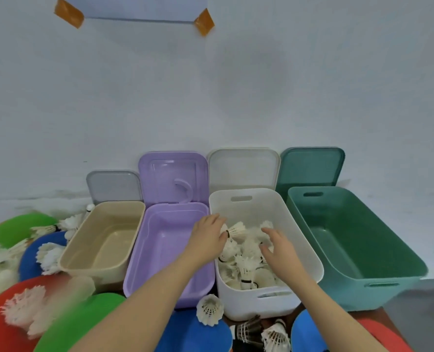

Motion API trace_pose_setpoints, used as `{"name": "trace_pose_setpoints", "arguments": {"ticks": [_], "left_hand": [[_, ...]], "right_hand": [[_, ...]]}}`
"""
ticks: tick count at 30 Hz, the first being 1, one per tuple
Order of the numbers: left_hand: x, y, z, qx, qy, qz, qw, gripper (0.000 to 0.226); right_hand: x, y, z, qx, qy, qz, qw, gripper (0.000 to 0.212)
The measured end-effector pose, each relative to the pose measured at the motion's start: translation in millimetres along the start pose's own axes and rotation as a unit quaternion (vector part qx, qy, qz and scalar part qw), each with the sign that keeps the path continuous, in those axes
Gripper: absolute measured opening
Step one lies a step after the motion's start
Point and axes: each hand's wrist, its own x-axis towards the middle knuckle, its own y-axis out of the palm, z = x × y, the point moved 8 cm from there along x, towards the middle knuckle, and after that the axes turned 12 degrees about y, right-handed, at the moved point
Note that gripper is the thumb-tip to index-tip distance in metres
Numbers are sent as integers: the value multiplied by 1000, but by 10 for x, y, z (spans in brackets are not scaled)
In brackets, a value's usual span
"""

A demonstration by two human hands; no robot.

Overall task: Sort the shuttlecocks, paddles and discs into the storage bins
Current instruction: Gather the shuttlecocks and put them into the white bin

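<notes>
Both hands are over the white plastic bin, third in a row of four open bins. The left hand sits at its left rim, fingers grasping a white feathered shuttlecock by its cork end. The right hand hovers just above the pile of white shuttlecocks inside, fingers released and spread, holding nothing. The beige bin, the purple bin and the teal bin look empty. More shuttlecocks lie loose on the red, green and blue discs at the left, and one white shuttlecock sits in front of the purple bin.
</notes>
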Motion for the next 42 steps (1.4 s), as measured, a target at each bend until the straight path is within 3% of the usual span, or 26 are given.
{"name": "trace_pose_setpoints", "arguments": {"ticks": [11, 17, 21, 25, 31, 35, 38, 41, 42], "left_hand": [[-855, -602, 556, 75, 18, -34, 996, 43], [-1523, -876, 1169, 63, -36, -40, 997, 74], [-2018, -980, 1734, 65, -86, -10, 994, 44], [-2537, -1034, 2279, 54, -122, 2, 991, 39], [-3114, -1035, 2930, 56, -166, 33, 984, 42], [-3294, -978, 3138, 39, -171, 64, 982, 43], [-3333, -927, 3207, 26, -164, 71, 984, 39], [-3324, -875, 3261, 4, -167, 57, 984, 31], [-3322, -866, 3281, -6, -172, 45, 984, 27]], "right_hand": [[-356, 469, 920, -24, -139, -16, 990, 35], [-614, 1087, 1577, 5, -185, 32, 982, 32], [-822, 1572, 2008, 5, -206, 60, 977, 29], [-1057, 2110, 2386, -7, -229, 84, 970, 29], [-1312, 2851, 2743, -28, -222, 92, 970, 26], [-1320, 3240, 2742, -117, -179, 72, 974, 32], [-1325, 3416, 2675, -199, -156, 66, 965, 21], [-1292, 3382, 2653, -198, -149, 27, 968, 2], [-1278, 3354, 2635, -185, -150, 15, 971, 9]]}}
